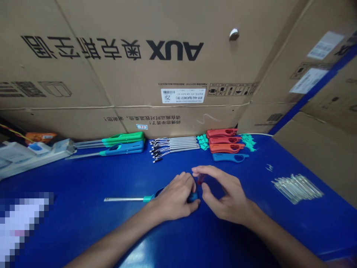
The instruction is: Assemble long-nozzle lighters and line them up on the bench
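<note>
My left hand (178,195) is closed over the blue handle of a long-nosed lighter (157,193) lying on the blue table. Its silver tube points left, with a teal collar at the base. Most of the handle is hidden by my fingers. Just to the right, my right hand (224,191) pinches a small reddish translucent piece (200,179) between thumb and fingers, close to the handle's right end. Whether that piece touches the handle I cannot tell.
Behind my hands lie assembled lighters (122,143), metal tubes with wires (182,143), teal collars (203,141), coloured handle shells (224,140) and teal small parts (248,141). Clear slender parts (297,189) are at right. A power strip (63,147) sits left; cardboard (125,82) walls the back.
</note>
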`<action>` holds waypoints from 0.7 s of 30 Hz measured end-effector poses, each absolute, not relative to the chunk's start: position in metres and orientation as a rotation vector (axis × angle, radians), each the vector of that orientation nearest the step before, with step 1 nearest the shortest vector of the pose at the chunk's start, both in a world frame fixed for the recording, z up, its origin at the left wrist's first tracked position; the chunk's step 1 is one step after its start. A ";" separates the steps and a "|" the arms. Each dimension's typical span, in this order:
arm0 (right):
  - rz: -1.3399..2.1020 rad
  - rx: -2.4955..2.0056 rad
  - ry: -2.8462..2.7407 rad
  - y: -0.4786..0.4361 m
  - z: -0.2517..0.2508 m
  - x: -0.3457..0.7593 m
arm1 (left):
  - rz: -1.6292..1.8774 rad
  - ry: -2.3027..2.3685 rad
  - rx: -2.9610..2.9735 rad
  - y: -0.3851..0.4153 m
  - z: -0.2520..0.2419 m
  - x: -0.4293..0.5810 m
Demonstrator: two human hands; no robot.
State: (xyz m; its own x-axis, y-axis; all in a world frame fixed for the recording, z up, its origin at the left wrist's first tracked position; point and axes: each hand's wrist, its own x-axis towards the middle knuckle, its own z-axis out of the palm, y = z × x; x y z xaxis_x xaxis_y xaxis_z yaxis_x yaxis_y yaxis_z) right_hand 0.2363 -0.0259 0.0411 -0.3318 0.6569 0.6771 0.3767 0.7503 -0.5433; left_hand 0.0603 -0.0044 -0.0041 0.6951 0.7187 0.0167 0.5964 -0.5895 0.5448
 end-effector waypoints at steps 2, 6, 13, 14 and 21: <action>0.341 -0.768 -1.979 -0.025 0.041 0.236 | 0.310 1.008 2.398 -0.005 -0.003 0.060; 0.336 -0.770 -1.971 -0.024 0.043 0.236 | 0.318 1.000 2.400 -0.005 -0.001 0.061; 0.334 -0.740 -1.985 -0.024 0.043 0.237 | 0.298 0.997 2.414 -0.006 -0.002 0.060; 0.322 -0.745 -1.980 -0.024 0.042 0.237 | 0.289 0.997 2.419 -0.006 -0.002 0.061; 0.405 -0.810 -1.896 -0.026 0.037 0.237 | 0.225 1.009 2.438 -0.006 0.000 0.060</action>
State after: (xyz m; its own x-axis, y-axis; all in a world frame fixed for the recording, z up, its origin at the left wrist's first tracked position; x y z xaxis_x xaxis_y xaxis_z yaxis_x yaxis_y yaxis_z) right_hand 0.2372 -0.0261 0.0370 -0.2824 0.6901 0.6664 0.3576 0.7203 -0.5944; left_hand 0.0597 -0.0064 0.0000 0.7135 0.6998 -0.0332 0.6192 -0.6078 0.4971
